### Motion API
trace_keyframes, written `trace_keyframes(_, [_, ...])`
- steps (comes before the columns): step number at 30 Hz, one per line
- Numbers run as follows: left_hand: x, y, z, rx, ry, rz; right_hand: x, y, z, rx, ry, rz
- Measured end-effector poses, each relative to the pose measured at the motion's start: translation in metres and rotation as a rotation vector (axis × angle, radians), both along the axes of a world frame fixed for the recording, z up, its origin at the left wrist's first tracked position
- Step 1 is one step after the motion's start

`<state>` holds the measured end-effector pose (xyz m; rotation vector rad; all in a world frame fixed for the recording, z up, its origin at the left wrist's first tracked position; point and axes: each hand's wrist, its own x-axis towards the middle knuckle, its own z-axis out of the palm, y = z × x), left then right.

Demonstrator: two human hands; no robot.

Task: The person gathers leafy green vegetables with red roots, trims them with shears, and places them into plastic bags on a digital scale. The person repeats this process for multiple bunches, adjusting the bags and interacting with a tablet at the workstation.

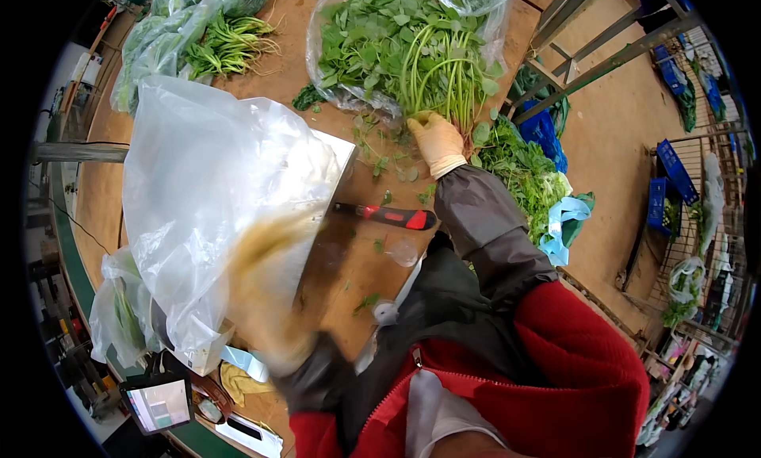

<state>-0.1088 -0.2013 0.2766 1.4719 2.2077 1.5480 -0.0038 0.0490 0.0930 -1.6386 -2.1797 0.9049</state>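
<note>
In a pale glove, my right hand (438,141) is closed at the lower stems of a bunch of leafy greens (444,77). The greens spill from an open clear plastic bag (499,26) at the far side of the table. My left hand (273,291), smeared by motion, is over the near right part of a large clear plastic bag (190,172); its fingers cannot be made out. This bag lies over a metal-edged plate (342,153). Between my arms a tool with a red and black handle (396,217) lies on the wooden table (349,260).
Bagged greens (230,45) with bare roots lie at the far left. More loose greens (519,160) and a light blue strip (564,220) are by the right edge. A small screen (158,402) stands near left. Metal bars (610,57) and blue crates (662,200) are at right.
</note>
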Motion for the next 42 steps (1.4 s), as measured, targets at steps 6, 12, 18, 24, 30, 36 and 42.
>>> trace_keyframes(6, [0.040,0.223,-0.202,-0.346,-0.699,0.287,0.045,0.014,-0.001,-0.170,0.340,0.125])
trace_keyframes(12, [0.042,0.219,-0.219,-0.331,-0.256,0.245,0.097,0.048,-0.012,-0.304,0.643,-0.104])
trace_keyframes(18, [0.046,0.215,-0.219,-0.269,-0.662,0.004,0.067,0.058,-0.010,-0.370,0.460,0.187])
trace_keyframes(24, [0.081,0.222,-0.196,-0.413,0.061,0.261,0.066,0.069,0.004,-0.011,0.537,0.079])
trace_keyframes(30, [0.067,0.230,-0.144,0.077,-1.192,0.196,0.028,0.100,0.101,0.294,0.425,0.655])
trace_keyframes(36, [0.011,0.209,-0.164,0.249,-1.541,-0.065,0.051,0.101,0.094,-0.182,0.347,0.343])
trace_keyframes(42, [0.019,0.212,-0.163,0.255,-1.463,-0.140,0.029,0.034,0.034,-0.387,0.579,0.278])
